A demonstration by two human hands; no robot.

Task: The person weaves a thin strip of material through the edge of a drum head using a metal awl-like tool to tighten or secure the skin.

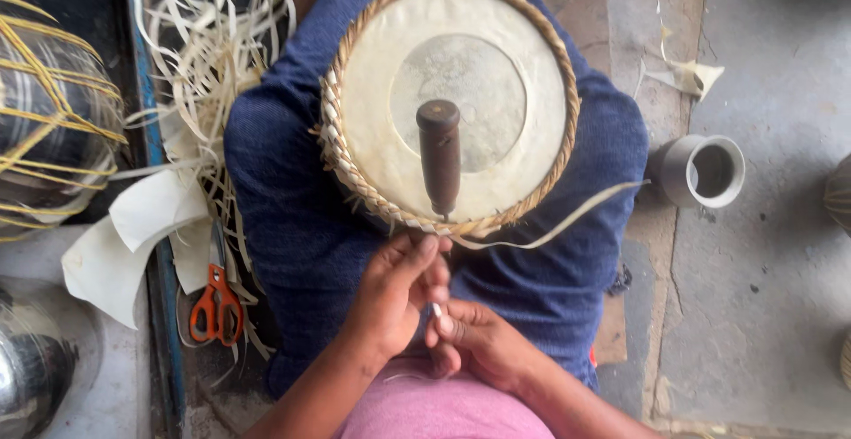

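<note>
A round drum head [461, 102] with a pale skin and a grey centre disc lies on my blue-clothed lap [292, 217]. A braided strip rim [355, 177] runs around its edge. A dark wooden-handled awl [440, 160] stands stuck into the rim's near side. My left hand [399, 293] pinches a pale strip just below the rim. My right hand [474, 341] is closed on the same thin strip close beside it. A loose strip end [567, 217] curls off to the right.
Orange-handled scissors [215, 301] lie at the left among pale strips [208, 58] and white scraps [133, 235]. A grey cup [700, 170] stands on the concrete floor at right. A strapped drum body [49, 111] sits at far left.
</note>
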